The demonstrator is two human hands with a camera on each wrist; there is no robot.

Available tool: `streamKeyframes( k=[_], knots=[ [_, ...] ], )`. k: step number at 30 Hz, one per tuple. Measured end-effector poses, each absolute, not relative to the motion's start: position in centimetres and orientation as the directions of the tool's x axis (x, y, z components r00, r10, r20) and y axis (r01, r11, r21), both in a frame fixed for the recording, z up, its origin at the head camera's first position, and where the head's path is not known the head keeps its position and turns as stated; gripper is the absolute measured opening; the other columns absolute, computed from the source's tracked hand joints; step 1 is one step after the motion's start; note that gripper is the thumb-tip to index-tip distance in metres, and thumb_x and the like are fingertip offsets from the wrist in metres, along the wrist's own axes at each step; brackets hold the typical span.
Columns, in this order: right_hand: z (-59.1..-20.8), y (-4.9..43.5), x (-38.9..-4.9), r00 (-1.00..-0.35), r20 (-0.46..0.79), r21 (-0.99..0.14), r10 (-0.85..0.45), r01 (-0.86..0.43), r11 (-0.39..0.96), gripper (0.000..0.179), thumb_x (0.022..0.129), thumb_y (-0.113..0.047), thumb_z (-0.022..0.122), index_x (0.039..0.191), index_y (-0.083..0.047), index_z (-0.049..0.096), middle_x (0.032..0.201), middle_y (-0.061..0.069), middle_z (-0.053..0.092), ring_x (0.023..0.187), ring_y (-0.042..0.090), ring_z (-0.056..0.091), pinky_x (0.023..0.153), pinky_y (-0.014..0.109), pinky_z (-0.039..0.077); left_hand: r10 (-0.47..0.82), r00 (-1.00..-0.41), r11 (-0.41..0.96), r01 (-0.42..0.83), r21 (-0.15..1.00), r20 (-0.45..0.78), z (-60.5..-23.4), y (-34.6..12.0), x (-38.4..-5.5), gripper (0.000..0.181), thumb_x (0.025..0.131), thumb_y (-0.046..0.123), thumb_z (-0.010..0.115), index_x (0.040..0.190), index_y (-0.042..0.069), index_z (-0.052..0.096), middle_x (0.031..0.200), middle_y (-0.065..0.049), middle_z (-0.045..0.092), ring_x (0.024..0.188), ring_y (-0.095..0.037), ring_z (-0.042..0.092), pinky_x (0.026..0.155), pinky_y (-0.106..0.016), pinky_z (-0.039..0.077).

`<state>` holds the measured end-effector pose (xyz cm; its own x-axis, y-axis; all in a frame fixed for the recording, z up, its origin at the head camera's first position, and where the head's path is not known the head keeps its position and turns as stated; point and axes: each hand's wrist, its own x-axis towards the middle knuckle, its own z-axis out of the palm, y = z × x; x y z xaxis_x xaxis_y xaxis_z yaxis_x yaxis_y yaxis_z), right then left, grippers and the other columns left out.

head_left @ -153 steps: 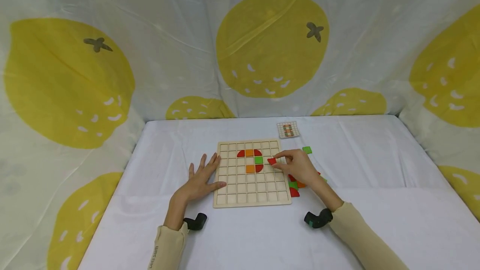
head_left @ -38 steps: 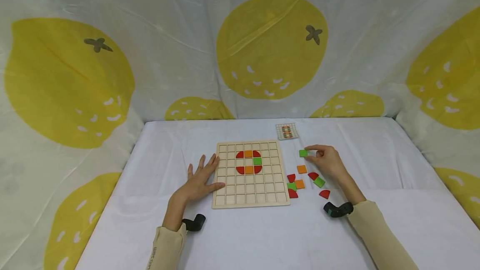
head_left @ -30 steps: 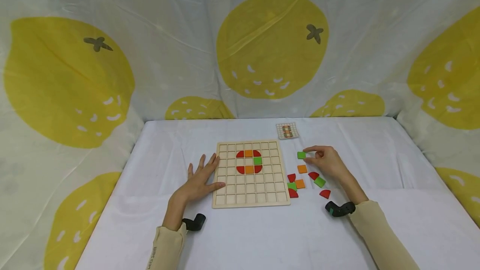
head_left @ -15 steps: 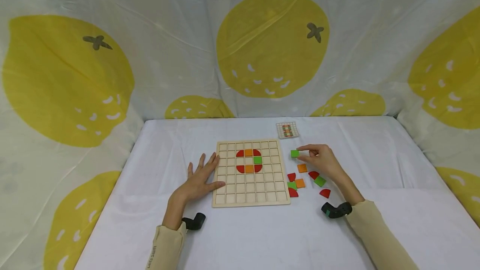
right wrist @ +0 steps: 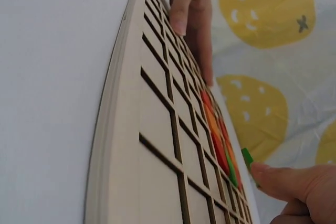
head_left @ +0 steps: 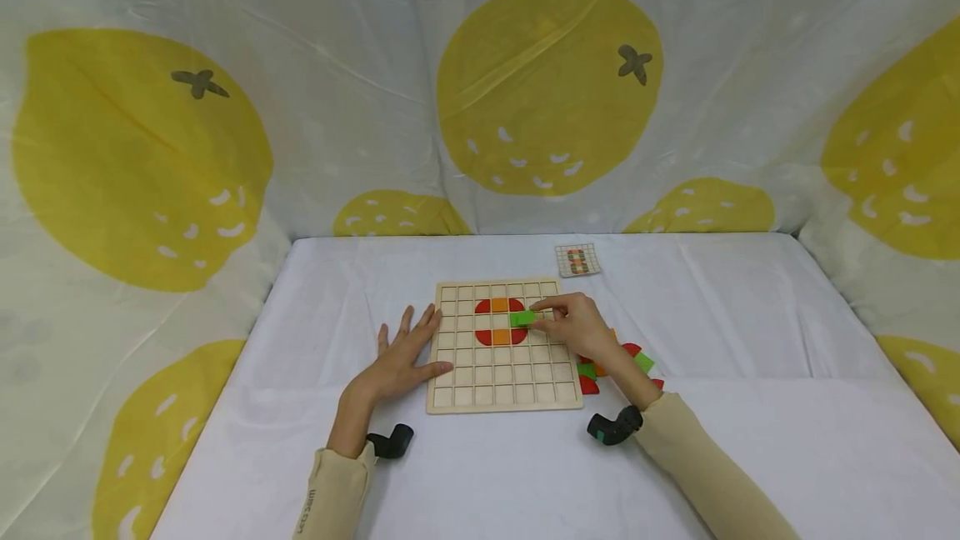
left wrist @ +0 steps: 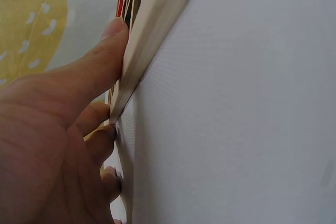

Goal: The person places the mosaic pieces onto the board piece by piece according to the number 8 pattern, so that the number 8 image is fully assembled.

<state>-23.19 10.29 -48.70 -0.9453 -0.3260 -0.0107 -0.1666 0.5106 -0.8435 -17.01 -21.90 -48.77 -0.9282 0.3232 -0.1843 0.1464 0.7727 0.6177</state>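
My right hand (head_left: pixel 581 327) pinches a green square tile (head_left: pixel 522 319) between thumb and fingertips, over the right part of the wooden grid board (head_left: pixel 487 390). In the right wrist view this green tile (right wrist: pixel 247 157) stands tilted just off the board's surface. Red quarter-circle tiles (head_left: pixel 483 337) and orange square tiles (head_left: pixel 500 337) lie in the board's cells, and another green tile (right wrist: pixel 231 172) sits among them. My left hand (head_left: pixel 401 365) is spread along the board's left edge, its thumb (left wrist: pixel 107 51) resting on the frame.
A small pattern card (head_left: pixel 577 260) lies behind the board at the right. Several loose red, orange and green tiles (head_left: pixel 643 362) lie right of the board, partly hidden by my right forearm. A patterned cloth (head_left: pixel 360 107) hangs behind the white table (head_left: pixel 495 473).
Earlier a red quarter-circle was set into the board's lower left of the pattern. My right hand then picked up a loose green tile and carried it left over the board. My left hand stays put.
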Motion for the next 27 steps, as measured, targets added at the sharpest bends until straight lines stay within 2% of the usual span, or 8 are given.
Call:
streamKeyframes(
  k=[6, 12, 20, 27],
  knots=[
    [-49.1, 7.6, -23.2, -0.943, -0.019, -0.852, -0.331, -0.158, 0.499, 0.028, 0.088, -0.020, 0.084, 0.115, -0.011, 0.080, 0.056, -0.003, 0.038, 0.048, 0.010, 0.032, 0.049, 0.021, 0.028, 0.326, -0.927, 0.769, 0.146, 0.623, -0.186, -48.7, -21.9, -17.0, 0.093, 0.097, 0.038, 0.071, 0.166, 0.008, 0.017, 0.175, -0.013, 0.009, 0.161, -0.043, -0.010, 0.120, -0.072, -0.017],
    [-49.3, 5.6, -23.4, -0.932, 0.022, -0.836, -0.363, -0.216, 0.504, 0.029, 0.089, -0.019, 0.083, 0.114, -0.006, 0.080, 0.055, -0.002, 0.043, 0.048, 0.008, 0.034, 0.050, 0.021, 0.030, 0.328, -0.926, 0.772, 0.150, 0.617, -0.186, -48.7, -22.0, -17.0, 0.092, 0.097, 0.038, 0.071, 0.166, 0.008, 0.017, 0.175, -0.012, 0.009, 0.161, -0.043, -0.010, 0.120, -0.072, -0.017],
    [-49.3, 4.3, -23.6, -0.934, 0.017, -0.819, -0.357, -0.218, 0.531, 0.027, 0.088, -0.018, 0.084, 0.112, -0.005, 0.080, 0.058, -0.001, 0.042, 0.054, 0.010, 0.035, 0.054, 0.021, 0.029, 0.325, -0.927, 0.774, 0.146, 0.616, -0.188, -48.7, -21.9, -17.0, 0.092, 0.097, 0.039, 0.071, 0.166, 0.008, 0.017, 0.176, -0.011, 0.008, 0.161, -0.043, -0.010, 0.120, -0.072, -0.017],
    [-49.4, 4.4, -23.5, -0.938, -0.010, -0.829, -0.347, -0.187, 0.527, 0.028, 0.089, -0.021, 0.083, 0.115, -0.009, 0.080, 0.056, -0.004, 0.037, 0.053, 0.011, 0.033, 0.053, 0.022, 0.027, 0.324, -0.927, 0.777, 0.146, 0.613, -0.190, -48.6, -22.0, -16.9, 0.092, 0.098, 0.039, 0.070, 0.166, 0.008, 0.017, 0.175, -0.012, 0.008, 0.161, -0.043, -0.011, 0.120, -0.072, -0.017]
  ],
)
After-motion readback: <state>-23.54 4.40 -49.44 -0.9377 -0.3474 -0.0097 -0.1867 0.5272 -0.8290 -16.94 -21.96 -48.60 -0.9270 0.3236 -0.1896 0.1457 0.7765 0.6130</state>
